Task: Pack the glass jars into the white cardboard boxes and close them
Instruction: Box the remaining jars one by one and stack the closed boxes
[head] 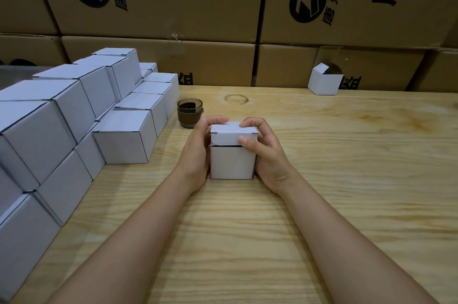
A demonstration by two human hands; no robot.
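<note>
Rising well beyond both hands, brown shipping cartons [158,1] wall off the far edge of the wooden counter [347,179]. Out to the left of the left hand [195,152] stands a stepped stack of closed white boxes [62,118]. Between the two hands sits the white cardboard box [233,162]. The left hand cups its left wall with fingertips on the lid. The right hand [267,155] wraps its right wall, fingers on top and thumb pressing the front tuck flap [226,140]. That flap hangs outside the front wall with a dark gap beneath it, so the closing step looks unfinished. Whether a jar is inside cannot be seen. Far beyond the right hand, an open white box [324,80] stands against the cartons. Just beyond the left hand's fingertips stands a smoky glass jar [189,113], not yet packed. The next move likely calls for steering the flap's edge in behind the front wall and pressing the lid flat while the left hand steadies the box.
</note>
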